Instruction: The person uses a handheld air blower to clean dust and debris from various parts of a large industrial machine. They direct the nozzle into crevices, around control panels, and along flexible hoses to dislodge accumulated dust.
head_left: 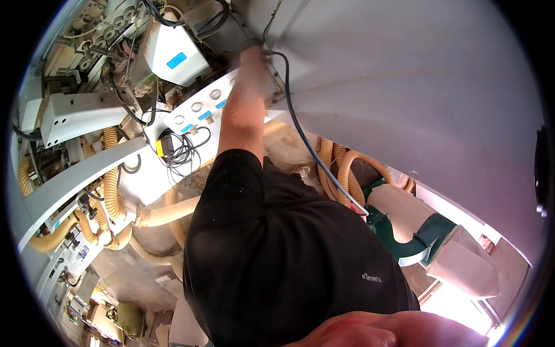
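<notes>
My left arm, in a short black sleeve, reaches far forward to the inner corner beside a large grey panel. My left hand is blurred there, its fingers hidden and smeared, so its grip does not show. A dark blue-grey hose starts next to this hand and curves back along the panel toward my body. Only a small pink part of my right hand shows past my shirt, closed at the near, paler end of the hose. The rest of that hand and its arm are hidden.
Left of my arm is a white strip with round gauges. Below it lies a coiled black cable. Tan corrugated ducts run at left and behind the panel. A green pipe elbow joins pale bags at right. White machine covers stand ahead.
</notes>
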`<state>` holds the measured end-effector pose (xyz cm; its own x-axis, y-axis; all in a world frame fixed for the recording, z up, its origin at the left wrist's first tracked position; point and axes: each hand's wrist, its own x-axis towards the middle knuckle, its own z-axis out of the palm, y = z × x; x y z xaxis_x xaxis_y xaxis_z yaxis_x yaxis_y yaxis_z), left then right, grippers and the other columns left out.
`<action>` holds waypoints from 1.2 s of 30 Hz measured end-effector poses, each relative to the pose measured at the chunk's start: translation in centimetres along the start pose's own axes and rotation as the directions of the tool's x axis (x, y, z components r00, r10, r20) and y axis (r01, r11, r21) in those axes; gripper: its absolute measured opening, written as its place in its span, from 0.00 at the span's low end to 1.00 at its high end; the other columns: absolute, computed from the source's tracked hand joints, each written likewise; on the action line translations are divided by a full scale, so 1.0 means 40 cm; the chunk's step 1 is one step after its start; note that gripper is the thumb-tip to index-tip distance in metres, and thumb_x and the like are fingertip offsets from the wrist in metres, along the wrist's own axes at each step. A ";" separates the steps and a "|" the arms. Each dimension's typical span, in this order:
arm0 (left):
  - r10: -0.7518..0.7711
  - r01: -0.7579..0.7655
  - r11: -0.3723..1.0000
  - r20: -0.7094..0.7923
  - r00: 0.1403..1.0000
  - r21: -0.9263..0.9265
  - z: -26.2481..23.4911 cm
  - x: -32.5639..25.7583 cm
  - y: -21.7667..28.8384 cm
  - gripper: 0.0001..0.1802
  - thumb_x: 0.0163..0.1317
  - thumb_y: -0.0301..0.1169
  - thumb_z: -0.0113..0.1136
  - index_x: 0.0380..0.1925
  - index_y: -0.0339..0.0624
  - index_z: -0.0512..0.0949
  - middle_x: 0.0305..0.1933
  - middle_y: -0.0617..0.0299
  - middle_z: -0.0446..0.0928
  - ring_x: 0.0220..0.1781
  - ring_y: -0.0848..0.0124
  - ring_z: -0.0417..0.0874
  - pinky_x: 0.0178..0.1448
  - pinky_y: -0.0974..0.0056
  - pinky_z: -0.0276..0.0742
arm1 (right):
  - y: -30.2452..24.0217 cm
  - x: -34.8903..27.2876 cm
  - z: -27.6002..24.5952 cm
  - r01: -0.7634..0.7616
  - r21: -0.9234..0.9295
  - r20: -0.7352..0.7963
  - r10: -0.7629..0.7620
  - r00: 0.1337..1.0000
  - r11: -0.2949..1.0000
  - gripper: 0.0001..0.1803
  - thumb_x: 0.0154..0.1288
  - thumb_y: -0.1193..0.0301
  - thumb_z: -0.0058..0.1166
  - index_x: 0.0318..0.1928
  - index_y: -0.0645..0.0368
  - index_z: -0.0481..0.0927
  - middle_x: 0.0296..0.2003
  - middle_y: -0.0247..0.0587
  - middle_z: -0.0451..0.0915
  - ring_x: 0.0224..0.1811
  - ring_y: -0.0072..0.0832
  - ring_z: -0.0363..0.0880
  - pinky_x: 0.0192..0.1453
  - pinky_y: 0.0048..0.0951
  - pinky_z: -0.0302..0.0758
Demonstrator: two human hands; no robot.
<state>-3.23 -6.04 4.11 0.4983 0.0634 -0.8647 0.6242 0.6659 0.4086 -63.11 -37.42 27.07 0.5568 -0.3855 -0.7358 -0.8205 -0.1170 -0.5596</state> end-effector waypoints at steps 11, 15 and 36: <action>-0.041 0.043 0.999 -0.117 0.992 0.015 -0.114 0.335 0.183 0.01 0.67 0.27 0.58 0.36 0.44 0.76 0.28 0.55 0.75 0.19 0.61 0.72 0.17 0.57 0.62 | 0.100 0.022 -0.013 -0.029 0.028 0.031 0.028 0.999 0.999 0.13 0.74 0.62 0.60 0.40 0.60 0.85 0.32 0.23 0.79 0.35 0.11 0.74 0.38 0.19 0.70; 0.043 -0.038 0.996 -0.060 0.997 0.085 -0.109 0.315 0.170 0.04 0.65 0.31 0.60 0.37 0.45 0.78 0.29 0.56 0.76 0.24 0.61 0.76 0.21 0.56 0.67 | 0.066 0.001 -0.002 -0.075 -0.027 0.007 0.075 0.997 0.997 0.13 0.74 0.62 0.61 0.40 0.60 0.84 0.31 0.23 0.78 0.35 0.12 0.73 0.38 0.20 0.70; 0.267 -0.241 0.945 0.096 0.959 -0.223 -0.450 -0.767 -0.130 0.10 0.71 0.36 0.59 0.37 0.43 0.72 0.23 0.62 0.73 0.17 0.69 0.74 0.19 0.62 0.74 | -0.001 0.215 -0.024 -0.142 -0.078 0.059 0.146 0.987 0.987 0.12 0.75 0.66 0.57 0.41 0.63 0.84 0.28 0.28 0.79 0.30 0.15 0.74 0.35 0.21 0.71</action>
<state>-32.58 1.93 23.26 0.7025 0.1672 -0.6917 0.3356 0.7793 0.5292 -58.42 -41.61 21.14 0.4373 -0.3435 -0.8311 -0.8987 -0.1318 -0.4184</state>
